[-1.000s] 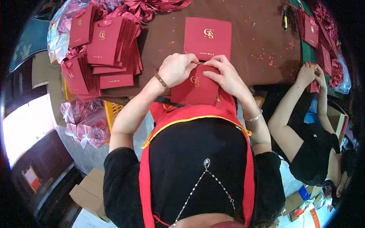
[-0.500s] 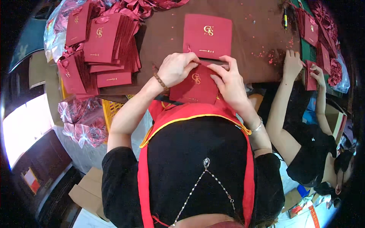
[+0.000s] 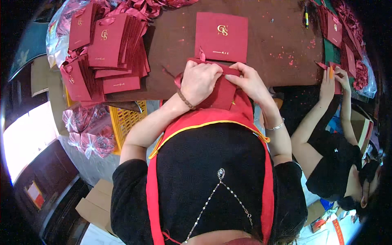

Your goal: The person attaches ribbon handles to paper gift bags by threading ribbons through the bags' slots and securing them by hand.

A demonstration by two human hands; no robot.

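Note:
At the table's near edge, both my hands are on a dark red paper gift bag. My left hand is closed at its top edge, and a loop of red ribbon sticks out beside that hand. My right hand pinches the right part of the top edge, thumb toward the left hand. Most of the bag's front is hidden by my hands. Just beyond lies a flat red gift bag with gold print, a short ribbon at its lower left corner.
Stacks of red gift bags stand at the table's left. A yellow plastic crate and clear bags of red ribbon are below them. On the right, a co-worker's hands hold another red bag. A pen lies at the far right.
My left hand has moved right and down, and the gold print on the held bag is now out of sight. The co-worker's left hand has shifted down and right, toward the other hand.

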